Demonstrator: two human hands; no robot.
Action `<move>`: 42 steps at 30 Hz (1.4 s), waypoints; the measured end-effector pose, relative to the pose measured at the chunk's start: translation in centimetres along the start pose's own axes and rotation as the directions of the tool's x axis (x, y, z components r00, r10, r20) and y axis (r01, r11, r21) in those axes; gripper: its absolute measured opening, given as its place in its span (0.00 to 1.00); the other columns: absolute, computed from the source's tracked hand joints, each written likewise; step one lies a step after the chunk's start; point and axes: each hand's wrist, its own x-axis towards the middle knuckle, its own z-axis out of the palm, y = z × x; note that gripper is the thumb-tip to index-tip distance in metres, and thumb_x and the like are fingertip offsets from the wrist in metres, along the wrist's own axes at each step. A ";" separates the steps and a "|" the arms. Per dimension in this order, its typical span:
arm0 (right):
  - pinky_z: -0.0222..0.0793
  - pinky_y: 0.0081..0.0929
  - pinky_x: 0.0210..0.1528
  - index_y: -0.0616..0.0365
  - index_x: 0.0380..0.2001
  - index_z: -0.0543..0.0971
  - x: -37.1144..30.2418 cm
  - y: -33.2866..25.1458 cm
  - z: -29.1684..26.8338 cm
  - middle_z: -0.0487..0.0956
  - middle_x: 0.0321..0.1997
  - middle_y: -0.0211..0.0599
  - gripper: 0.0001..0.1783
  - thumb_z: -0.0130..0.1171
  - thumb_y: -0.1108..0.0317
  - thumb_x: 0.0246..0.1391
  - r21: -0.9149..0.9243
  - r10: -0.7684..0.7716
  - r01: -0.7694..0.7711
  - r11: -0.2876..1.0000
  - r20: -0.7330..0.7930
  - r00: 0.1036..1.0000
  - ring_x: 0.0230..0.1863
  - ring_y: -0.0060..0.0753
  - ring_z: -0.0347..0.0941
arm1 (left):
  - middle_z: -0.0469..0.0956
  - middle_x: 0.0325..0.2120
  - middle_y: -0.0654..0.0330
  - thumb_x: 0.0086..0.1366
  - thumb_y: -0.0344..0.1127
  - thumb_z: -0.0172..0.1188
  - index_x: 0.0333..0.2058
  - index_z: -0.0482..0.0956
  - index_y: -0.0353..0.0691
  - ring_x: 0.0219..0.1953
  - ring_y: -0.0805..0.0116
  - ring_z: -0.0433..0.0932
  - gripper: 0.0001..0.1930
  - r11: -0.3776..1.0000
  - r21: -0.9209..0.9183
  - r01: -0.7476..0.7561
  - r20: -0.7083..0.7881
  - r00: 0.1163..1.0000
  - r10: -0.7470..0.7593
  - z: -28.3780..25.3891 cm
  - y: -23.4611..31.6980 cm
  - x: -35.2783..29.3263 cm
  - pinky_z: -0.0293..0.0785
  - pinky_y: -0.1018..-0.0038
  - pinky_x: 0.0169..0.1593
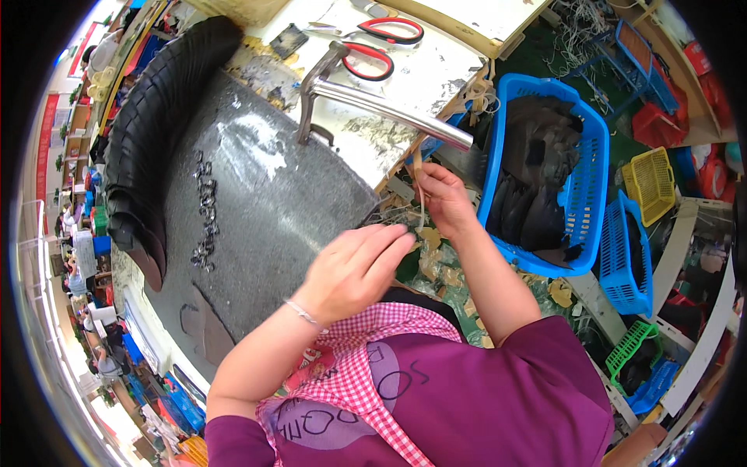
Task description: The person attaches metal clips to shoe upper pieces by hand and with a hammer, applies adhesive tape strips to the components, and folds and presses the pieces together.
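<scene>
Your right hand (443, 198) seems to pinch a pale strip (422, 206) near the frame's centre; your left hand (354, 268), fingers extended, seemingly grasps nothing. You're apparently handling the strip beside the table (381, 153); next likely calls for a steady pinch.

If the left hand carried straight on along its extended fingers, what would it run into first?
Most likely the lower end of the narrow pale strip pinched in the right hand, with that hand just beyond; depth between the left hand and the strip is hard to judge here.
</scene>
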 end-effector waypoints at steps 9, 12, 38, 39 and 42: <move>0.68 0.29 0.46 0.57 0.43 0.83 -0.5 -2.3 0.3 0.83 0.40 0.28 0.12 0.64 0.63 0.60 0.001 0.067 -0.069 0.998 0.200 0.977 0.42 0.24 0.75 | 0.84 0.34 0.56 0.76 0.43 0.51 0.45 0.77 0.33 0.37 0.71 0.82 0.16 0.260 -0.715 0.650 0.344 0.650 -0.678 10.8 -3.2 4.2 0.77 0.71 0.40; 0.69 0.25 0.37 0.63 0.42 0.82 0.0 -3.4 0.9 0.81 0.33 0.31 0.12 0.63 0.65 0.61 -0.014 0.137 -0.137 0.991 0.166 0.977 0.33 0.23 0.74 | 0.82 0.24 0.59 0.76 0.41 0.50 0.35 0.79 0.34 0.28 0.72 0.81 0.16 0.228 -0.721 0.655 0.333 0.615 -0.715 11.4 -3.0 4.8 0.76 0.70 0.34; 0.74 0.38 0.51 0.52 0.61 0.75 29.2 -5.3 -16.5 0.82 0.54 0.41 0.28 0.59 0.49 0.65 -0.067 -0.234 0.246 0.967 -0.615 0.753 0.52 0.42 0.79 | 0.74 0.25 0.61 0.64 0.26 0.57 0.30 0.74 0.43 0.28 0.58 0.71 0.04 0.891 0.044 0.452 -0.074 0.891 -0.448 -4.0 -2.6 -4.3 0.61 0.63 0.38; 0.74 0.37 0.48 0.55 0.57 0.77 29.6 -6.3 -17.1 0.82 0.52 0.40 0.25 0.58 0.51 0.65 -0.239 -0.448 0.392 0.888 -0.635 0.629 0.50 0.41 0.79 | 0.74 0.25 0.61 0.64 0.26 0.57 0.30 0.74 0.43 0.28 0.58 0.71 0.04 0.893 0.039 0.448 -0.054 0.894 -0.446 -4.1 -2.4 -4.1 0.61 0.63 0.38; 0.72 0.39 0.53 0.65 0.52 0.78 30.8 -7.7 -9.1 0.82 0.50 0.47 0.18 0.54 0.63 0.67 -0.629 -0.725 0.365 0.687 -0.556 0.407 0.51 0.44 0.78 | 0.74 0.25 0.61 0.63 0.26 0.57 0.30 0.74 0.43 0.27 0.57 0.70 0.04 0.860 0.135 0.493 -0.044 0.870 -0.491 -5.0 -2.0 -4.6 0.60 0.62 0.38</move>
